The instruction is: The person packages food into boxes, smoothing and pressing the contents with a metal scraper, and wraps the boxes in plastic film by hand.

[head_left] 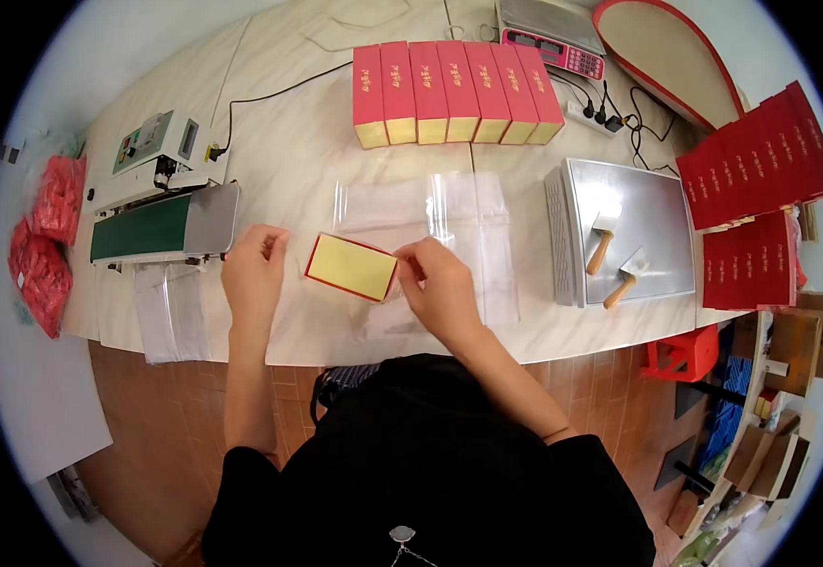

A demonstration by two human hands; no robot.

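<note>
A small box (353,267) with a yellow face and red edges is tilted over the front of the table. The fingertips of my right hand (441,291) pinch its right corner. To the left of the box, and apart from it, is my left hand (255,274), its thumb and fingers drawn together. Whether anything thin or clear sits between those fingers cannot be made out. Beneath and behind the box lie clear plastic bags (482,213), spread flat and partly covered by the box and my right hand.
A row of red boxes (454,90) stands at the back. On the left is a sealing machine (161,222) with a green belt. Two scrapers rest on a metal case (657,203). Beyond are a scale (553,38), a power strip (593,118) and stacked red boxes (752,161).
</note>
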